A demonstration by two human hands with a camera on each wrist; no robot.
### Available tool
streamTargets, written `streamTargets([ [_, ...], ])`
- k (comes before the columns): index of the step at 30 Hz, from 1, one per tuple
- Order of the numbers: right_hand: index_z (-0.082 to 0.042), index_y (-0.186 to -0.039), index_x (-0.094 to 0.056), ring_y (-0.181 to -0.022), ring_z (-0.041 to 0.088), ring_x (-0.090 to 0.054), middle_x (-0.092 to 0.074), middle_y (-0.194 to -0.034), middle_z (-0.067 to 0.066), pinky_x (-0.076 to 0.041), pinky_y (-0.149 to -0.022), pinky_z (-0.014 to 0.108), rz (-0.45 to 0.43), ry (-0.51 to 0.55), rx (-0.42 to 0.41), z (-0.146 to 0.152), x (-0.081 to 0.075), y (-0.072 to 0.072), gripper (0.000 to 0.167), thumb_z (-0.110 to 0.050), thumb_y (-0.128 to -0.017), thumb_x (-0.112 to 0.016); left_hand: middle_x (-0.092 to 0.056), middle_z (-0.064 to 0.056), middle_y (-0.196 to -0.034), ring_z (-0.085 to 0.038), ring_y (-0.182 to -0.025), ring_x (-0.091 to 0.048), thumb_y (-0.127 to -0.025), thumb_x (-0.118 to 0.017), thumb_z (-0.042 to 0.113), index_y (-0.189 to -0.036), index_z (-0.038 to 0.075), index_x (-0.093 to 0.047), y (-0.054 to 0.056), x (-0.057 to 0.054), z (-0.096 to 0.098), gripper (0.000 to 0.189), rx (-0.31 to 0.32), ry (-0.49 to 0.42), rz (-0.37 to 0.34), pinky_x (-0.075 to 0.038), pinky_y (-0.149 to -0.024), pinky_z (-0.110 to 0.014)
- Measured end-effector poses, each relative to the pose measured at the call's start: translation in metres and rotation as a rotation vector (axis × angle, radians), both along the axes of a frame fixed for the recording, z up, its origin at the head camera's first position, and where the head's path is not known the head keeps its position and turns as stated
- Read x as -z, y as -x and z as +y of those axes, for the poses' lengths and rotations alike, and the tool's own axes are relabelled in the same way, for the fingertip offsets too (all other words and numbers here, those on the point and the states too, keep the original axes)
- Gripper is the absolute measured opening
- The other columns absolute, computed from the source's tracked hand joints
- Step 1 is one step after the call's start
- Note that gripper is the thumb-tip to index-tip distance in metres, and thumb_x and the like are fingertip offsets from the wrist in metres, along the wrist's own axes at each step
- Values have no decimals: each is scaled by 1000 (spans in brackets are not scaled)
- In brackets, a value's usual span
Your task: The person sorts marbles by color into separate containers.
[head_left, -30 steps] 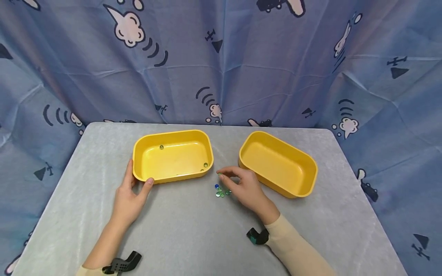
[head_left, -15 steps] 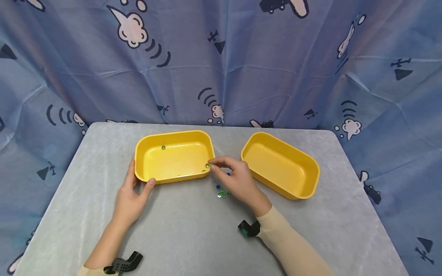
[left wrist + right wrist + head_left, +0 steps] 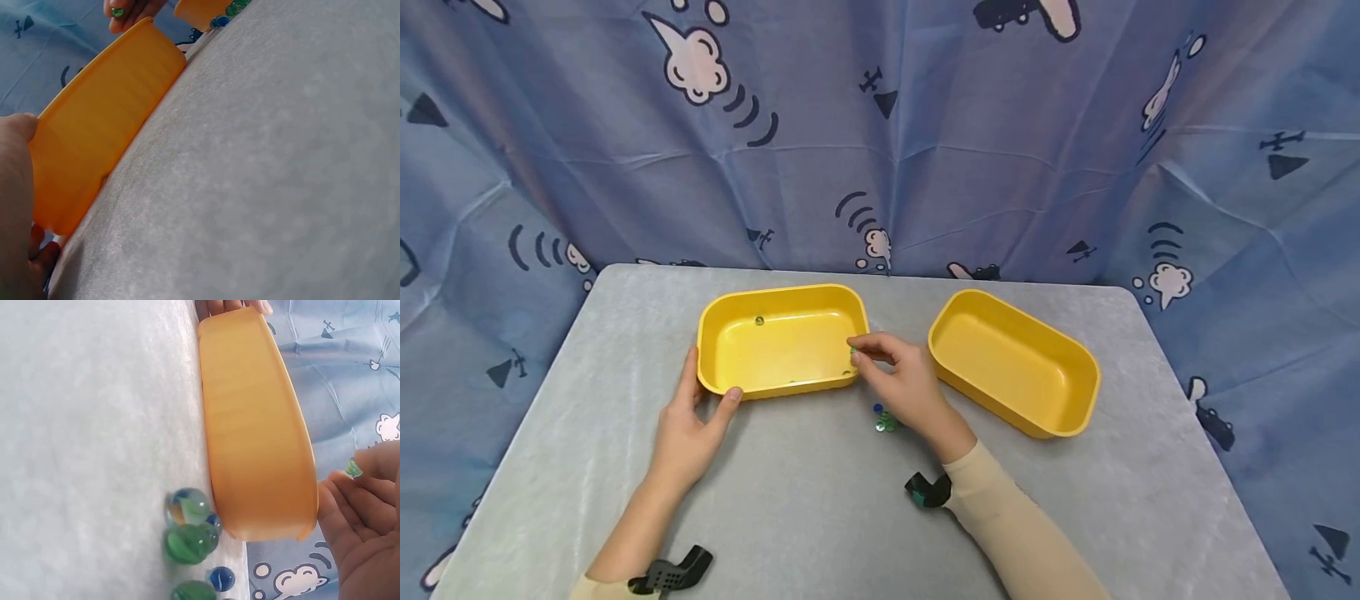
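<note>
My left hand (image 3: pixel 685 437) holds the left yellow bin (image 3: pixel 778 354) at its near left corner, thumb on the rim and fingers along the outer side. Pinched between thumb and index finger of my right hand (image 3: pixel 913 392) is a green marble (image 3: pixel 354 469), over the right end of that same bin. A clear marble (image 3: pixel 759 320) lies inside near the far wall; others at the right end are partly hidden by my right fingers. Several green and blue marbles (image 3: pixel 190 544) sit in a cluster on the table, below my right wrist.
A second yellow bin (image 3: pixel 1011 367) stands angled on the right of the grey-covered table (image 3: pixel 805 508), close beside my right hand. Behind the table hangs a blue patterned curtain (image 3: pixel 805 108).
My right hand has carried the green marble left and away from me, from beside the table cluster to over the left bin's right end. My left hand keeps its hold.
</note>
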State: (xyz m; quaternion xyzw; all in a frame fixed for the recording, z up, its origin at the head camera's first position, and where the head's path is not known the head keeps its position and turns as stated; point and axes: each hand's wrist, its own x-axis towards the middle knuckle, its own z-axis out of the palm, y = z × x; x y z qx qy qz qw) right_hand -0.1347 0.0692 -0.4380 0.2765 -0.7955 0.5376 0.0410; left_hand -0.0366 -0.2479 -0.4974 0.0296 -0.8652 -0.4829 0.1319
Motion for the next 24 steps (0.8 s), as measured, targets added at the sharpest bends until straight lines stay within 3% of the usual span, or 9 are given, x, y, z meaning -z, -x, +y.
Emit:
streamTargets([
  [8, 3, -123, -77, -107, 22, -77, -78, -122, 21, -61, -99, 37, -27, 16, 52, -1, 0, 0, 20, -2, -104, -74, -41, -27, -168, -47, -148, -50, -106, -76, 26, -177, 11, -14, 0, 0, 0, 95, 3, -3, -2, -39, -116, -63],
  [24, 1, -123, -78, -108, 21, -77, -78, -122, 20, -61, -99, 37, -27, 19, 56, -1, 3, -1, 20, -1, -103, -74, -38, -26, -170, -47, -149, -49, -107, -74, 27, -177, 10, -13, 0, -2, 1, 94, 5, -2, -11, -39, -118, -61],
])
